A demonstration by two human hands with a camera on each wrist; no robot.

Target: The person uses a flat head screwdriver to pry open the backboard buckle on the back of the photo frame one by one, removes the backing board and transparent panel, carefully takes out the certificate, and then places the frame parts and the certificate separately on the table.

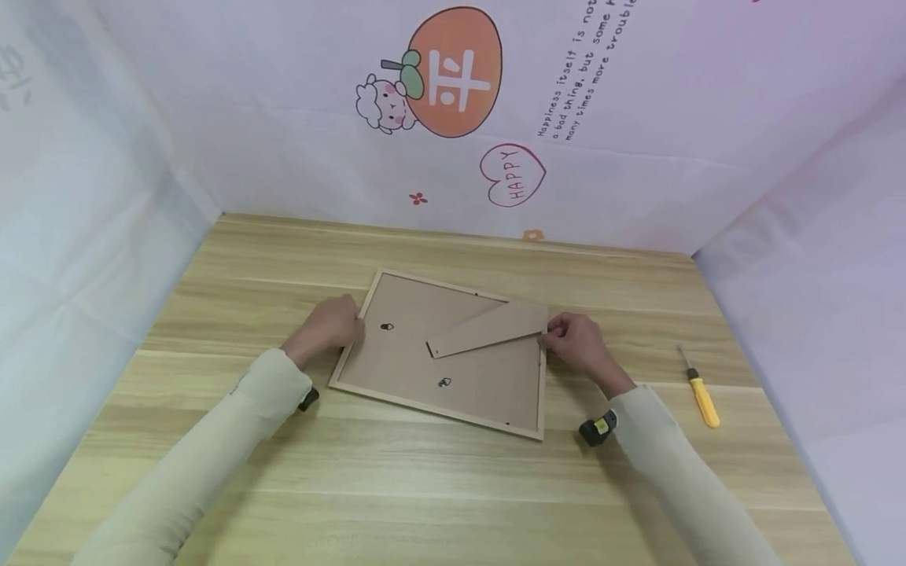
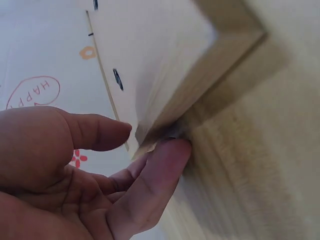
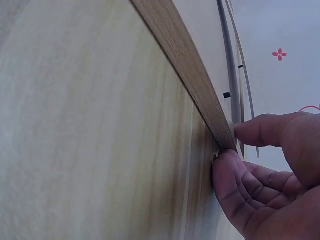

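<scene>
**Frame lifted by fingertips at two edges, stand flap loose**

Fingertips alone carry the pale wooden picture frame (image 1: 439,358), which sits face down near the middle of the light wood-grain worktop (image 1: 439,472), its brown backing board up. The left hand (image 1: 329,324) pinches the frame's left edge, thumb above and a finger tucked beneath, as the left wrist view shows. The right hand (image 1: 576,342) pinches the right edge in the same way, close to the tip of the brown fibreboard stand flap (image 1: 488,328) that lies slanted across the back.

Such a shallow grip on a thin rim could slip, I judge, and let the frame drop flat on the worktop; any glass inside, hidden here, might crack. If the frame tilts, the flap may swing out and catch the right fingers. The small black retaining clips (image 1: 386,326) might let the backing slide. A yellow-handled screwdriver (image 1: 702,395) lies well apart on the right.
</scene>
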